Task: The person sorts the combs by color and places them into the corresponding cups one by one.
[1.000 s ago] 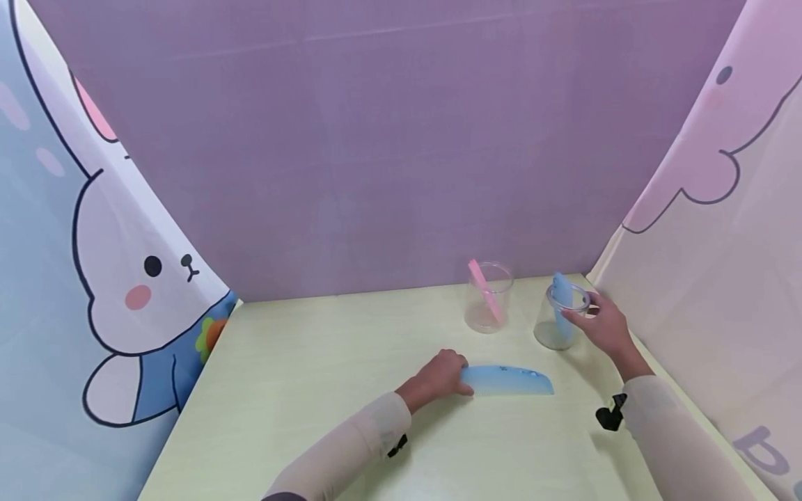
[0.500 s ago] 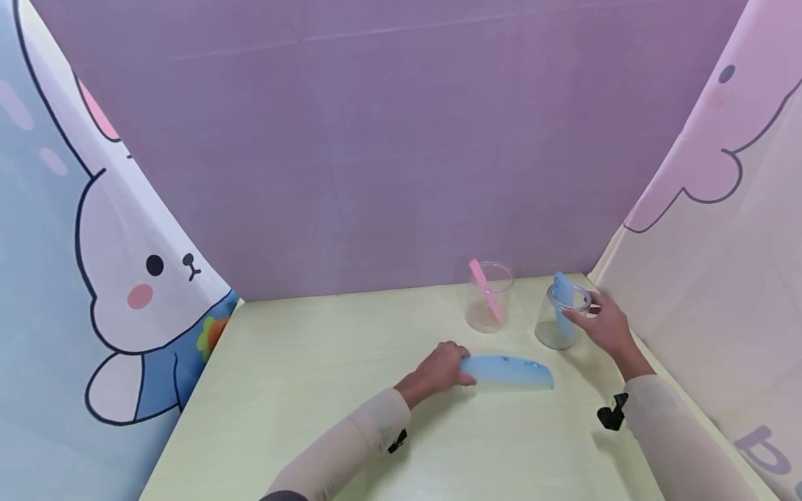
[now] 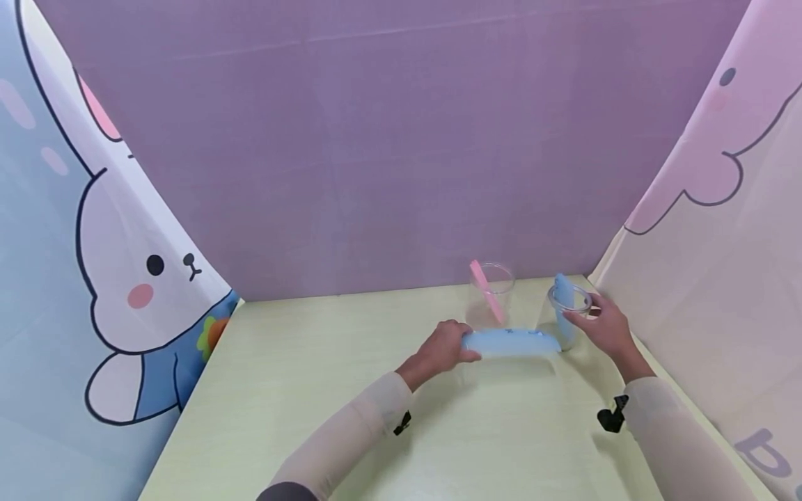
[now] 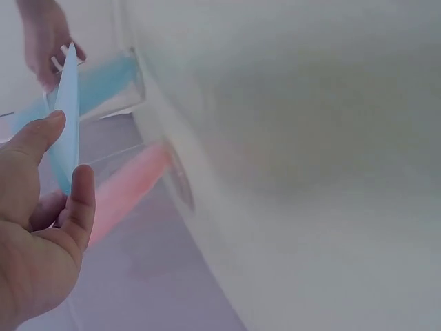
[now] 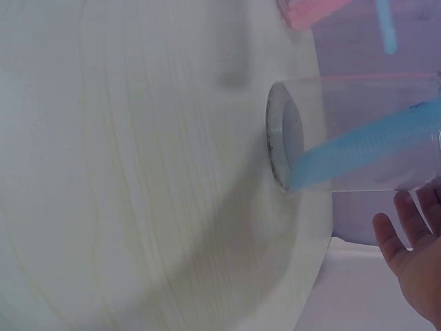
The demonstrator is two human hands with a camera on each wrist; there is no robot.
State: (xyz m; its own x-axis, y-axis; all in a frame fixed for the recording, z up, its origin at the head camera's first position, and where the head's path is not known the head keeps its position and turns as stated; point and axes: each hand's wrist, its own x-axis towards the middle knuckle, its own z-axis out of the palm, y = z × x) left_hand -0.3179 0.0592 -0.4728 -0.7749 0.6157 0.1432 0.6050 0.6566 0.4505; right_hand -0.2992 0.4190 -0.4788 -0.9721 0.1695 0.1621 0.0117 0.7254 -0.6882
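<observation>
A light-blue comb (image 3: 510,342) is pinched at its left end by my left hand (image 3: 441,348), thumb below and fingers above. It is raised off the table, its shadow lying beneath. In the left wrist view the comb (image 4: 70,117) shows edge-on between thumb and fingers. My right hand (image 3: 608,327) holds a clear cup (image 5: 331,103) near its rim, thumb on the near side. Inside that cup leans another blue comb (image 3: 564,292), its top above the rim. The raised comb overlaps the cup's lower part in the head view.
Left of the held cup stands a second clear cup (image 3: 505,296) with a pink comb (image 3: 487,292) leaning in it. Both are near the back of the pale table (image 3: 313,362). A purple cloth wall (image 3: 376,153) rises behind, with printed cloth panels at both sides.
My left hand has lifted the blue comb from the table and moved it away from me, toward the cups. The right hand has stayed at its cup.
</observation>
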